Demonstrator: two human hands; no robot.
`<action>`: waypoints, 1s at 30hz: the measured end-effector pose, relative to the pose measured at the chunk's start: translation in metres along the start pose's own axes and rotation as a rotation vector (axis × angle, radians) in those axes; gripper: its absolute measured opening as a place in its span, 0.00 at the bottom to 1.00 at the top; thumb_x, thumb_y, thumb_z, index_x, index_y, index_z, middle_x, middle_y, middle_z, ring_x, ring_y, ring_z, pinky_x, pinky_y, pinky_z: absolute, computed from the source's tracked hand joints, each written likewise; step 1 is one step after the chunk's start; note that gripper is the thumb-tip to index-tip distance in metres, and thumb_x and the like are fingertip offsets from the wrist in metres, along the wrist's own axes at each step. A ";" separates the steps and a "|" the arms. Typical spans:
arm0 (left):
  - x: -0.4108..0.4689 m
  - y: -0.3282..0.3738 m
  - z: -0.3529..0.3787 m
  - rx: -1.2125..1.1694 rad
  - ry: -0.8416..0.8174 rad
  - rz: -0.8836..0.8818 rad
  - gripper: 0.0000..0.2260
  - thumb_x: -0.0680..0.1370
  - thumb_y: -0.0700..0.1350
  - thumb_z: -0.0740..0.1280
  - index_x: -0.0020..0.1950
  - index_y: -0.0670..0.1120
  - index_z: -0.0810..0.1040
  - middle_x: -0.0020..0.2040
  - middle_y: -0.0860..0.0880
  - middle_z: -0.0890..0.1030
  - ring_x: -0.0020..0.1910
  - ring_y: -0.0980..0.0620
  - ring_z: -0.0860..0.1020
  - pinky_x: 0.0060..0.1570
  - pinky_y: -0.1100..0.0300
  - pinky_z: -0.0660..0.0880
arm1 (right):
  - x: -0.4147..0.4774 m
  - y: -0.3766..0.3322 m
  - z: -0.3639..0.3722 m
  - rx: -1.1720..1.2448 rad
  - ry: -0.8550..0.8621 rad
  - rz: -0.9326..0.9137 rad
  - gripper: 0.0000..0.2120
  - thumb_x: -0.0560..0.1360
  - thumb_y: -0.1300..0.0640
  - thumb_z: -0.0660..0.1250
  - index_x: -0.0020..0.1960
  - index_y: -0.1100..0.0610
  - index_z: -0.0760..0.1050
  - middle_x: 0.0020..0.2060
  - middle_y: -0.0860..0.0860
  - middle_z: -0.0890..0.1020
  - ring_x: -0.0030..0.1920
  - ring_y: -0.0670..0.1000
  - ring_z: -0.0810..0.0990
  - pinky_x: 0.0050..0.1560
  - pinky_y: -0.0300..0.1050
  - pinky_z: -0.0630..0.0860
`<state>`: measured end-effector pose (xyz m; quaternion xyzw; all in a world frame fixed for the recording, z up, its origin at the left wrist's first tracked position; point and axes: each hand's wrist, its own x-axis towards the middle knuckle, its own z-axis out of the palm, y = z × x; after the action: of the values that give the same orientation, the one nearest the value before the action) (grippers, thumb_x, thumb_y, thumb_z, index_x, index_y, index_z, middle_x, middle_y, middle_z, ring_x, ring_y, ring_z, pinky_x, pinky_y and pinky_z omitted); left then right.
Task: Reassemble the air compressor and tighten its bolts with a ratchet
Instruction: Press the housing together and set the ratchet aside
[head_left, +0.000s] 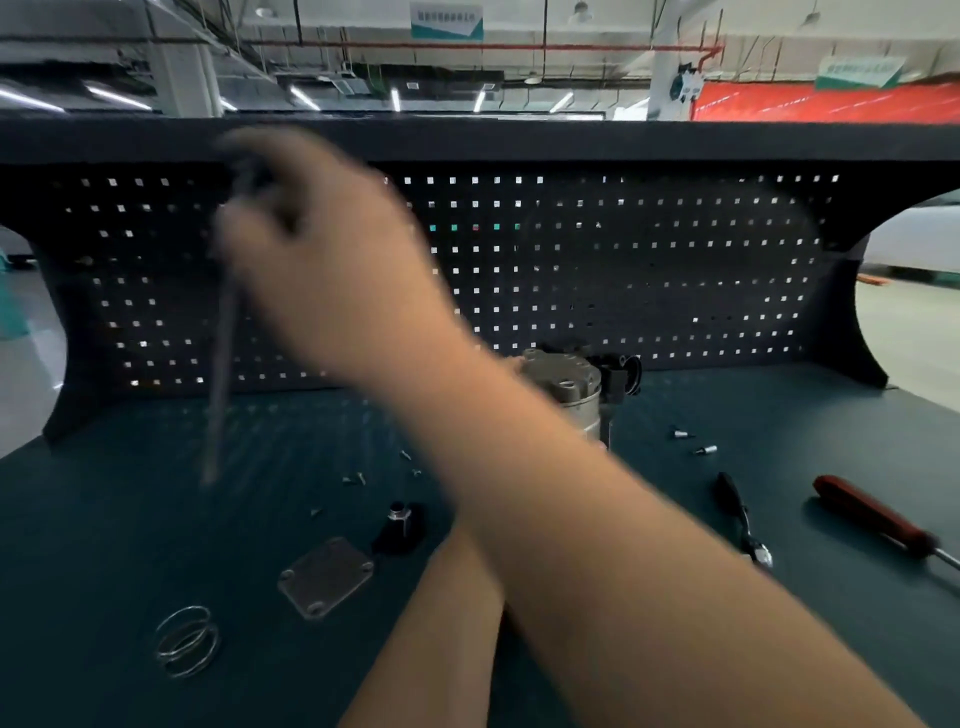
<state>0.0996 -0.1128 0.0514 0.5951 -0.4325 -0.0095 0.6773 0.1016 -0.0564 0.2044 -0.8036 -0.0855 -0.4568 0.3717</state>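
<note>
A dark desk (779, 415) carried a black pegboard back panel (623, 270). Behind it lay a factory hall with strip lights (304, 97), a red pipe (519, 47) and hanging signs (447, 21).

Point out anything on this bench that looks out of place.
Loose screws lie scattered on the mat, and a cover plate and spring lie apart from the compressor: parts not yet refitted. The right hand grips a long tool, too blurred to identify.
</note>
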 end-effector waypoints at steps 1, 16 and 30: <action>0.001 -0.001 -0.001 -0.039 -0.036 -0.013 0.34 0.63 0.50 0.77 0.66 0.52 0.68 0.59 0.46 0.76 0.57 0.49 0.76 0.60 0.50 0.74 | 0.002 0.003 -0.024 0.019 0.068 0.033 0.16 0.75 0.62 0.67 0.62 0.57 0.77 0.40 0.48 0.83 0.36 0.43 0.79 0.37 0.38 0.75; -0.005 0.001 -0.006 0.101 0.007 -0.007 0.36 0.60 0.54 0.76 0.60 0.72 0.61 0.63 0.53 0.74 0.57 0.54 0.78 0.57 0.51 0.77 | -0.023 0.067 -0.169 0.197 0.456 0.277 0.11 0.77 0.63 0.64 0.54 0.50 0.78 0.33 0.48 0.84 0.24 0.39 0.73 0.27 0.30 0.66; -0.006 0.002 -0.006 0.115 -0.007 -0.019 0.36 0.60 0.54 0.76 0.60 0.73 0.60 0.63 0.55 0.74 0.57 0.55 0.77 0.57 0.50 0.78 | -0.015 0.052 -0.159 0.058 0.296 0.120 0.12 0.77 0.65 0.63 0.57 0.53 0.78 0.35 0.49 0.83 0.24 0.39 0.70 0.28 0.30 0.66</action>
<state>0.0986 -0.1040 0.0499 0.6369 -0.4291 0.0068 0.6404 0.0108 -0.1977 0.2145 -0.7202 0.0053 -0.5443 0.4302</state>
